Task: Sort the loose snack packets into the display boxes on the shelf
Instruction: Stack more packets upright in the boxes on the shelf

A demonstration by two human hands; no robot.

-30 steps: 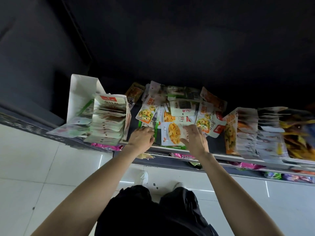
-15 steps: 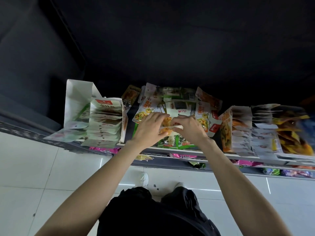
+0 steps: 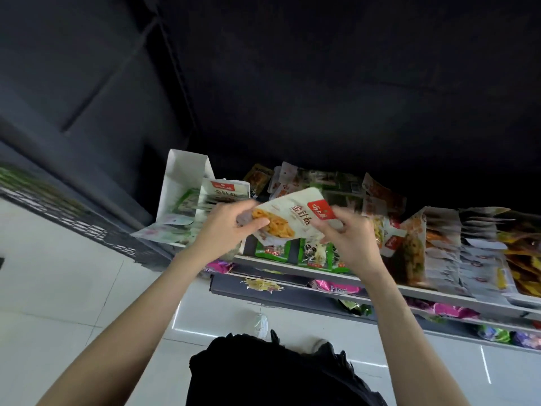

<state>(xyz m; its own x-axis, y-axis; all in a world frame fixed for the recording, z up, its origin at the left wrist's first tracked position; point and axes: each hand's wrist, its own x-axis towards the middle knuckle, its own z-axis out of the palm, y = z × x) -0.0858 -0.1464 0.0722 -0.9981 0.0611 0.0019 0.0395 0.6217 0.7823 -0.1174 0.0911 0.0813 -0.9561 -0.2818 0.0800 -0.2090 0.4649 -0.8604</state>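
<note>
Both hands are up in front of the shelf [image 3: 292,260], and between them sits one cream snack packet [image 3: 292,218] with a red corner tab and orange food printed on its face, lifted clear above the shelf's front edge. The left hand [image 3: 225,230] has its fingers curled tight on the packet's left end, thumb on top over the orange print. The right hand [image 3: 348,241] pinches the right end just under the red tab, fingers closed narrow on it. The packet tilts, red corner high and to the right. Below it, green packets [image 3: 307,253] lie flat along the front edge of the shelf, with more loose packets heaped behind. At the shelf's left end stands a white display box [image 3: 181,183], flap up, with a row of cream packets [image 3: 224,191] upright in it. Toward the right end, another display box [image 3: 439,247] holds a packed row of orange-printed packets.
</note>
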